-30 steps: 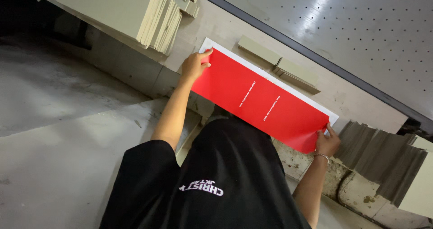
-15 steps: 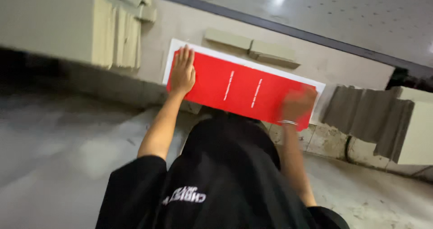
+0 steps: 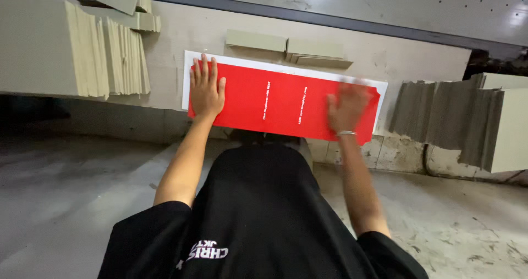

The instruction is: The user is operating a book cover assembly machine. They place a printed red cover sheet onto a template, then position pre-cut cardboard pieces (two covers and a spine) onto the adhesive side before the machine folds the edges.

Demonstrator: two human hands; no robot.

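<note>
Both palms open flat on the red sheet [image 3: 275, 106], left hand [image 3: 206, 89] pinning, right hand [image 3: 346, 106] smoothing; I'd press evenly outward.

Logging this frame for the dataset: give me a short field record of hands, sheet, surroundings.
left hand: flat, fingers spread, palm down on the left end of the red rectangular printed sheet
right hand: motion-blurred, over the sheet's right part; contact unclear
sheet: lies on a white backing board on the beige worktable
left of sheet: large stack of grey-beige cardboard panels
behind sheet: flat grey-beige cardboard strips
right: fanned grey cardboard stack
</note>
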